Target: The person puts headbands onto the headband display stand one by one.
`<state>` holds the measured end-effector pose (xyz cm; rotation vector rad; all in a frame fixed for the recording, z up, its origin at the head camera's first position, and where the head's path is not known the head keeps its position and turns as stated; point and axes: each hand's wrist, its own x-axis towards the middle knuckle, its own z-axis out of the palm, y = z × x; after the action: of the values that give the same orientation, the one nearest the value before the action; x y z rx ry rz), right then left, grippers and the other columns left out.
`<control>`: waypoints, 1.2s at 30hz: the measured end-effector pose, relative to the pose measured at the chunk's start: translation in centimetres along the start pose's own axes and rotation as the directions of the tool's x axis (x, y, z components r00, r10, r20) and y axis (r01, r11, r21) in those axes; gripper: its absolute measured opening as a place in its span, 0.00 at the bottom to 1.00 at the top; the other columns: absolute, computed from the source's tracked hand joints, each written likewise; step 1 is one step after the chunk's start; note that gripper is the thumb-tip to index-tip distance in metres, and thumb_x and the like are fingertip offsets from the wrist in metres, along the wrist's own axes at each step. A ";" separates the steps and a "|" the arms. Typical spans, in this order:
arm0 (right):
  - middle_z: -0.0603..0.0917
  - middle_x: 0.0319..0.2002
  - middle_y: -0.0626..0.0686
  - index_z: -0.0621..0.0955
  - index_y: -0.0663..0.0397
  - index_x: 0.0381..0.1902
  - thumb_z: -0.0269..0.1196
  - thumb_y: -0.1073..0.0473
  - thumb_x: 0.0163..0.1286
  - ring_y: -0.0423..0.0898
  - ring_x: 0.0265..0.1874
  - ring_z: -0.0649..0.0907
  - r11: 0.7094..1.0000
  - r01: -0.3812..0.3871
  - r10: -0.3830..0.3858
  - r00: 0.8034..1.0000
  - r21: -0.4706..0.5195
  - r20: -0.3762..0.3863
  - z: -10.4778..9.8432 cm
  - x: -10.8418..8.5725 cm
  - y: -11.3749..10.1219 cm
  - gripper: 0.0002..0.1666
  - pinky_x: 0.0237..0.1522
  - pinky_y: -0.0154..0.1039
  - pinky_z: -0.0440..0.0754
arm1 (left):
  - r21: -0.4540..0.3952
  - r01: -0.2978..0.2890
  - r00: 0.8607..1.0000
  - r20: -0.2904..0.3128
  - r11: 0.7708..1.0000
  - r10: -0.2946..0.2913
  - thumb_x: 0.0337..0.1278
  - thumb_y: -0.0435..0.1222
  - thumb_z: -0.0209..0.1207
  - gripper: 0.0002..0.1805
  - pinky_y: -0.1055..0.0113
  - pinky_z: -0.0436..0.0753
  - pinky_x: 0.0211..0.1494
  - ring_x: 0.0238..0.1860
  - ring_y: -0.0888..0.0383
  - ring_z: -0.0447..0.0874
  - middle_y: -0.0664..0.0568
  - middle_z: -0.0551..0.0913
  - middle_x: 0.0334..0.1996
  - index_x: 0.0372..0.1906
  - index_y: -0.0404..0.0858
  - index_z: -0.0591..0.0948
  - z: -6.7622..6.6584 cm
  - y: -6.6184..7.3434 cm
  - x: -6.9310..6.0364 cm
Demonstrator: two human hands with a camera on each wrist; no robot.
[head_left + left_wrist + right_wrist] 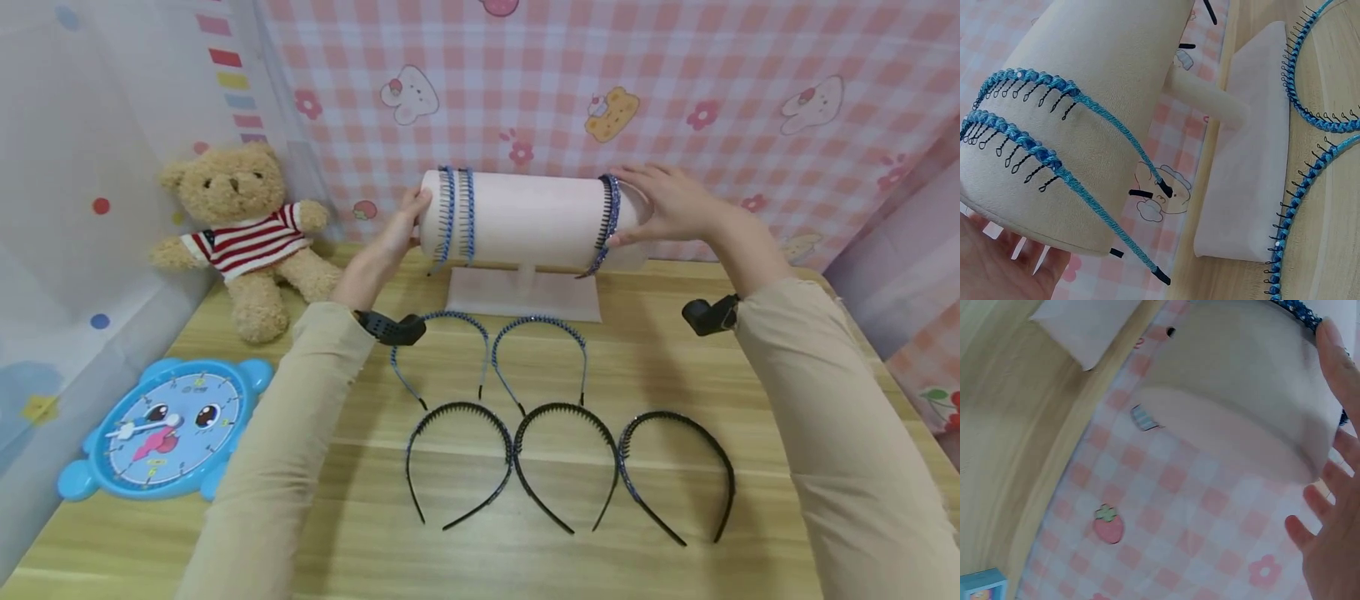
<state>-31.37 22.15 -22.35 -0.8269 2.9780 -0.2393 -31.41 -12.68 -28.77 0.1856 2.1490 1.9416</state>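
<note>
A pale cylindrical stand (536, 218) lies horizontally on its post. Two blue headbands (447, 215) (1100, 203) sit around its left part. Around its right part is a dark glittery headband (611, 218) (1300, 312). My left hand (390, 237) (1004, 262) rests against the stand's left end, fingers extended and partly hidden behind it. My right hand (671, 202) (1335, 519) is at the right end, its thumb touching the dark headband and its fingers spread over the top and far side.
Two blue headbands (538, 319) lie in front of the stand's base (525, 296). Nearer on the wooden table (600, 575) are three black headbands (566, 407) in a row. A teddy bear (243, 217) and a blue clock (168, 429) are at the left. A checked cloth (510, 83) hangs behind.
</note>
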 end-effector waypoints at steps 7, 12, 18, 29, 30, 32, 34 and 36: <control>0.54 0.70 0.62 0.52 0.49 0.71 0.66 0.37 0.51 0.66 0.68 0.51 0.999 -0.019 0.016 0.996 0.031 0.091 -0.6 1.7 -2.3 0.57 0.64 0.66 0.49 | 0.006 -0.028 1.000 -0.004 1.000 0.028 0.69 0.52 0.30 0.32 0.58 0.57 0.65 0.66 0.52 0.53 0.46 0.52 0.68 0.71 0.44 0.42 0.0 -0.1 -0.4; 0.55 0.70 0.61 0.51 0.51 0.71 0.66 0.37 0.51 0.64 0.68 0.53 0.998 -0.008 0.004 0.997 0.061 0.078 -0.3 2.5 -4.0 0.58 0.65 0.62 0.50 | 0.008 -0.035 0.999 -0.011 0.999 0.035 0.68 0.54 0.30 0.32 0.60 0.59 0.63 0.66 0.53 0.54 0.47 0.55 0.67 0.71 0.45 0.43 0.0 0.0 -0.6; 0.55 0.70 0.60 0.49 0.51 0.72 0.65 0.37 0.52 0.63 0.68 0.53 0.997 0.055 -0.058 0.997 0.055 0.048 0.5 4.0 -5.9 0.58 0.67 0.61 0.46 | 0.000 -0.017 1.000 -0.018 1.000 0.017 0.70 0.50 0.28 0.30 0.60 0.59 0.63 0.67 0.53 0.53 0.47 0.53 0.68 0.71 0.45 0.42 -0.1 0.0 -0.3; 0.55 0.70 0.60 0.50 0.53 0.71 0.66 0.38 0.52 0.62 0.68 0.54 0.991 0.127 -0.128 0.991 0.035 0.035 1.2 6.7 -8.7 0.59 0.67 0.60 0.48 | -0.014 -0.024 0.999 -0.023 1.000 0.024 0.70 0.49 0.29 0.29 0.58 0.59 0.65 0.66 0.53 0.55 0.47 0.56 0.67 0.71 0.46 0.43 0.0 0.2 -0.8; 0.55 0.70 0.60 0.49 0.53 0.72 0.66 0.38 0.52 0.62 0.69 0.54 0.991 0.127 -0.128 0.991 0.037 0.039 1.3 6.8 -8.8 0.59 0.67 0.60 0.47 | -0.015 -0.026 0.999 -0.021 1.000 0.026 0.70 0.49 0.29 0.29 0.58 0.59 0.65 0.66 0.53 0.55 0.47 0.56 0.67 0.71 0.46 0.43 0.0 0.2 -0.7; 0.55 0.70 0.59 0.49 0.52 0.72 0.65 0.37 0.52 0.61 0.69 0.54 0.990 0.133 -0.135 0.990 0.040 0.041 1.4 7.1 -9.0 0.59 0.68 0.59 0.47 | -0.017 -0.030 0.999 -0.019 0.999 0.030 0.70 0.49 0.29 0.29 0.58 0.59 0.64 0.66 0.53 0.55 0.47 0.56 0.67 0.71 0.45 0.43 0.0 0.1 -0.6; 0.54 0.71 0.58 0.48 0.51 0.72 0.65 0.37 0.53 0.61 0.69 0.54 0.989 0.143 -0.144 0.989 0.035 0.045 1.5 7.5 -9.2 0.59 0.68 0.59 0.46 | -0.023 -0.033 0.999 -0.017 0.999 0.032 0.70 0.48 0.28 0.29 0.58 0.59 0.64 0.66 0.52 0.55 0.46 0.56 0.67 0.71 0.45 0.43 -0.1 0.0 -0.6; 0.53 0.71 0.57 0.47 0.51 0.72 0.64 0.36 0.53 0.61 0.69 0.53 0.988 0.154 -0.156 0.987 0.031 0.044 1.6 7.8 -9.4 0.60 0.69 0.58 0.45 | -0.022 -0.030 0.999 -0.013 0.999 0.030 0.70 0.49 0.28 0.29 0.58 0.58 0.65 0.66 0.52 0.54 0.47 0.55 0.68 0.71 0.45 0.42 -0.1 0.0 -0.5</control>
<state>-33.09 9.95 -22.46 -1.0471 2.8634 -0.2626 -30.93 -12.91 -28.71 0.2033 2.1428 1.9875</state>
